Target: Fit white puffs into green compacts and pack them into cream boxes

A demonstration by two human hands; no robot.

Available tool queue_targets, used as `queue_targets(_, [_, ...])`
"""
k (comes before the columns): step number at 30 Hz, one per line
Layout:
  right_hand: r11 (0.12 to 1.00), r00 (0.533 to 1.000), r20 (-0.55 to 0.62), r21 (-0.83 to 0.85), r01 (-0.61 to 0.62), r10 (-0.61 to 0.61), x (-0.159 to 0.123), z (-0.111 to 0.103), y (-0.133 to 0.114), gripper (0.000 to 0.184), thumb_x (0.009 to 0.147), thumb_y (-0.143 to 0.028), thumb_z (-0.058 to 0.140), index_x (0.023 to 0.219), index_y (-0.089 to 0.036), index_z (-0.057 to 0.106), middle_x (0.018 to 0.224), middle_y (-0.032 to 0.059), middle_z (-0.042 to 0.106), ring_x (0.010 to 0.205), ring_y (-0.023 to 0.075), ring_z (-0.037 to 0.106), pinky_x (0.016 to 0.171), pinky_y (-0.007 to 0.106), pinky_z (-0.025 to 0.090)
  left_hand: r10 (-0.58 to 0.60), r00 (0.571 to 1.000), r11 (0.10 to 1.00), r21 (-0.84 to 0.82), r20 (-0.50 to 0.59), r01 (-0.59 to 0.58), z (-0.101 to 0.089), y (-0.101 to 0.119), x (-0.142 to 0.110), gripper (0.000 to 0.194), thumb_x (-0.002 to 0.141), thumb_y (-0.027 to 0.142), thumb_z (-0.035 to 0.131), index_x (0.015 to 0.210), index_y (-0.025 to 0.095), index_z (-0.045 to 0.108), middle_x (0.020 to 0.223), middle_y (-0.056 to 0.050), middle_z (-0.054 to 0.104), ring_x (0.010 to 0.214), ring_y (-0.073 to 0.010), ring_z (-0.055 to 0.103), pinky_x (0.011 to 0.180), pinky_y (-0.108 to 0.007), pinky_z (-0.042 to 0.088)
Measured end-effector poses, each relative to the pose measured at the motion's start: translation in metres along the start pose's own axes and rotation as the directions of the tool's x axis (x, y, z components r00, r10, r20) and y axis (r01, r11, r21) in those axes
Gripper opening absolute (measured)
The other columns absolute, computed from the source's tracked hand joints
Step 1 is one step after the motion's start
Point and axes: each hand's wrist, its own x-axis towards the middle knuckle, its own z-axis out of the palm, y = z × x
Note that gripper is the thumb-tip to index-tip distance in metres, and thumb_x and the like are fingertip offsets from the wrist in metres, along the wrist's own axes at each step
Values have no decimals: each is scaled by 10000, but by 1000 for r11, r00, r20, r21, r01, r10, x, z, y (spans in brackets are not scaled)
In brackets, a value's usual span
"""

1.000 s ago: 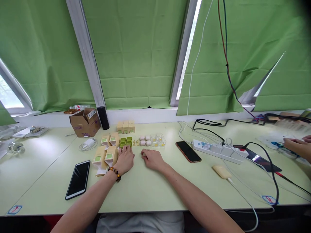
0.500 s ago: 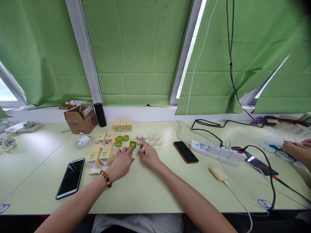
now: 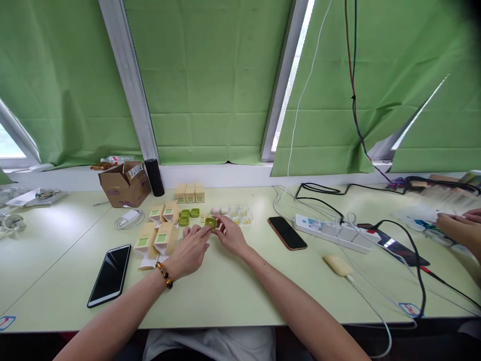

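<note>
A small green square container [image 3: 211, 223] is between my two hands at the middle of the table. My left hand [image 3: 191, 249], a beaded bracelet on its wrist, has its fingertips on the container's left side. On the other side my right hand [image 3: 232, 236] pinches it with thumb and fingers. Several like green containers [image 3: 184, 220] stand just left and beyond. Tiny yellowish pieces [image 3: 203, 217] lie beside the held container. Behind my right fingers are white cylinders [image 3: 221, 210], partly hidden, and clear cups [image 3: 240, 214] with yellow bits inside.
Beige cartons [image 3: 165, 236] stand left of my hands, three more boxes [image 3: 190, 193] behind. A phone [image 3: 109, 275] lies left; another phone [image 3: 287, 233] and a power strip [image 3: 332, 233] with cables lie right. A cardboard box [image 3: 126, 185] is at the back. Another person's hands [image 3: 460, 228] work at far right.
The green container has shifted a little to the right. My right fingers have closed on its side, and my left hand has followed it slightly.
</note>
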Motion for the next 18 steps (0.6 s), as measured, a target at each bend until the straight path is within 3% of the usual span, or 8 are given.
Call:
queue_targets(3, [995,1000,-29,98,9,-7,1,0,-2,412,913,-263,699,1318,-250,627,981,20,694,687,148,602,724,314,524,-15,974,995,-101,-225,-8,-4,-7,0,308,960,144,511,1173,249,707,1403,-117,590,1227,-318,489,1026,-518,399])
queue_targets(6, [984,999,-49,176,25,-17,2,1,-7,420,900,-263,703,1314,-249,635,941,16,678,683,143,583,674,290,516,-125,865,955,-295,-487,-28,-7,-17,3,163,955,189,557,882,217,700,1248,-121,596,1207,-304,520,1035,-500,433])
queue_targets(8, [977,997,-71,208,36,-22,0,1,-11,425,899,-266,697,1321,-254,640,933,18,669,702,146,579,649,279,507,-283,801,874,-486,-527,-11,-7,-24,7,91,947,242,609,918,212,690,1174,-113,593,1166,-283,554,1030,-464,453])
queue_targets(10, [968,995,-94,245,53,-31,-2,1,-16,431,900,-275,697,1327,-264,645,925,20,656,742,156,584,629,269,500,-479,787,663,-748,-387,36,-4,-28,11,150,932,309,672,1047,214,683,1110,-93,620,1052,-242,599,949,-399,490])
queue_targets(11, [963,994,-99,260,65,-41,-3,0,-18,433,902,-279,698,1332,-270,647,922,21,648,763,162,585,622,265,497,-541,806,479,-876,-239,62,-2,-28,13,217,934,352,686,1098,210,670,1079,-85,640,981,-222,620,882,-366,505])
queue_targets(14, [954,991,-89,277,117,-95,-7,0,-24,434,915,-291,700,1346,-287,650,929,25,625,793,172,575,618,267,499,-427,887,-114,-984,175,139,3,-21,17,345,970,455,651,1192,191,645,1087,-111,696,916,-218,672,774,-339,529])
queue_targets(16, [953,987,-79,261,153,-137,-8,0,-26,440,928,-288,695,1365,-295,645,934,25,612,784,171,563,635,280,507,-325,913,-307,-941,247,146,4,-14,17,329,991,440,633,1190,179,660,1125,-129,715,952,-229,691,807,-361,550])
queue_targets(18, [957,984,-78,228,177,-163,-9,0,-26,444,942,-271,676,1384,-298,636,918,22,601,771,171,553,651,293,512,-283,928,-378,-917,242,124,4,-7,16,300,998,405,633,1181,172,680,1134,-133,727,974,-237,701,851,-387,561])
